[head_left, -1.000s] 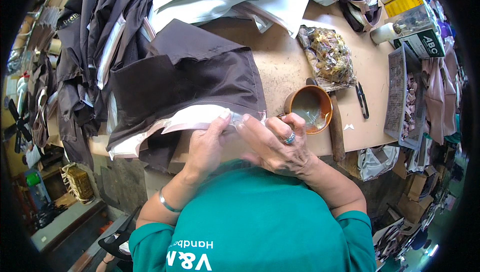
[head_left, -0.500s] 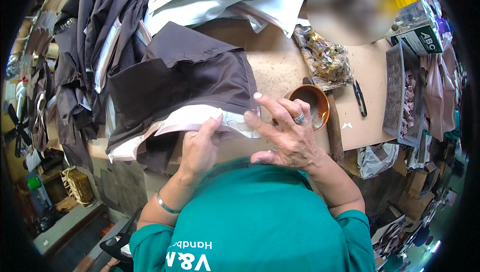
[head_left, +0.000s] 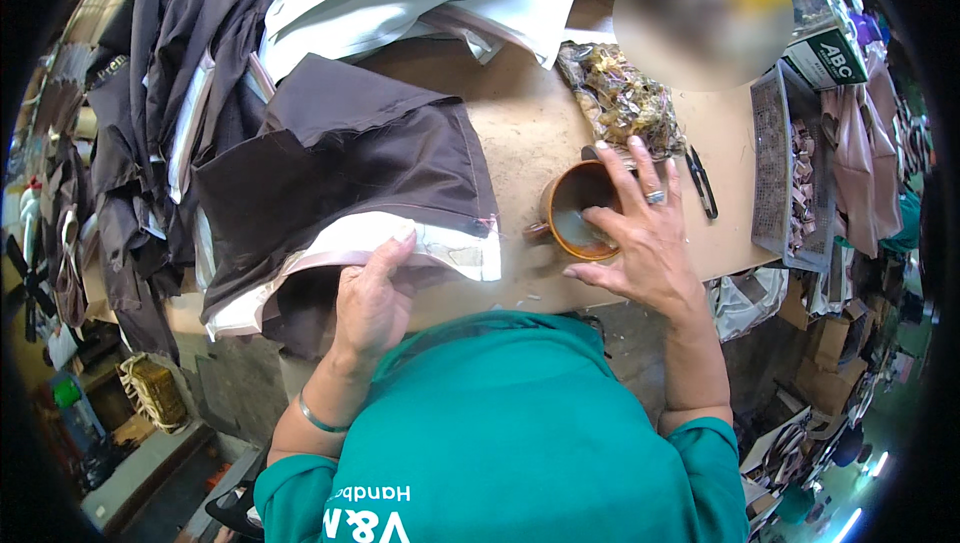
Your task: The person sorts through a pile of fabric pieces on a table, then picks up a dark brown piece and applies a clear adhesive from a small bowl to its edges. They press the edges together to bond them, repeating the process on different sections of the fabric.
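A dark brown fabric piece [head_left: 370, 153] lies on the table in front of me, with a white and pale pink edge strip [head_left: 440, 245] along its near side. My left hand [head_left: 375, 298] pinches this strip, thumb on top and fingers underneath. To the right stands a brown mug [head_left: 551, 213], its handle toward the left. Over the mug is my right hand [head_left: 650, 238], fingers spread, with one fingertip reaching inside the rim. Nothing shows in its grasp.
A crumpled clear bag of scraps [head_left: 620, 98] lies beyond the mug, a slim black tool [head_left: 702, 183] to its right. A grey basket [head_left: 768, 168] stands at the right edge. White sheets [head_left: 400, 3] and dark cloth [head_left: 140, 93] pile up at the back and left.
My right hand has moved from the right end of the strip over to the mug. The left hand keeps its pinch on the strip. The whole view has shifted slightly.
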`<state>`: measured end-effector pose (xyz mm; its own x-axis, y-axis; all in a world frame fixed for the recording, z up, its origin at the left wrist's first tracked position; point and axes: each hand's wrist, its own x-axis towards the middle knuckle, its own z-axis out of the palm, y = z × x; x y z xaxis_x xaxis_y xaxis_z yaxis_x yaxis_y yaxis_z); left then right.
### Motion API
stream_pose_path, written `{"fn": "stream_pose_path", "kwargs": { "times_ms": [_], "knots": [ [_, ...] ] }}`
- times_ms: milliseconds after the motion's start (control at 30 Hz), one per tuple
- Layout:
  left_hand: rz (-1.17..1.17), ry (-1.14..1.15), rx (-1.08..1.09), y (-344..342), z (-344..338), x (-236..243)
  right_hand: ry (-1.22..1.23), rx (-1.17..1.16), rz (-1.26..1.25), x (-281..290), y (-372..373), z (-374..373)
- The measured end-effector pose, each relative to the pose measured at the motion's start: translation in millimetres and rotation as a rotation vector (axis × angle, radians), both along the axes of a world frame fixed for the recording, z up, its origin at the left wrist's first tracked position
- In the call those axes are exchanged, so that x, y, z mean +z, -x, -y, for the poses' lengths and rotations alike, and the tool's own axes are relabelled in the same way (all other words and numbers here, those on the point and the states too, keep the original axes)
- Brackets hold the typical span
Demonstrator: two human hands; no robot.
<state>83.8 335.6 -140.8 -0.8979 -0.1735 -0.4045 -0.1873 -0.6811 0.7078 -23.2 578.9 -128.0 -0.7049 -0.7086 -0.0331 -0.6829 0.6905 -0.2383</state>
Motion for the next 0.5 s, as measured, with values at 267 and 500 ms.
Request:
{"fn": "stream_pose_path", "kwargs": {
  "times_ms": [267, 500],
  "knots": [
    [0.035, -0.054, 0.005, -5, 2, 5, 0.160, 0.090, 0.022, 24, -8, -1],
    [0.050, 0.008, -0.026, -6, -3, 13, 0.579, 0.224, 0.138, 5, -22, 49]
  ]
}}
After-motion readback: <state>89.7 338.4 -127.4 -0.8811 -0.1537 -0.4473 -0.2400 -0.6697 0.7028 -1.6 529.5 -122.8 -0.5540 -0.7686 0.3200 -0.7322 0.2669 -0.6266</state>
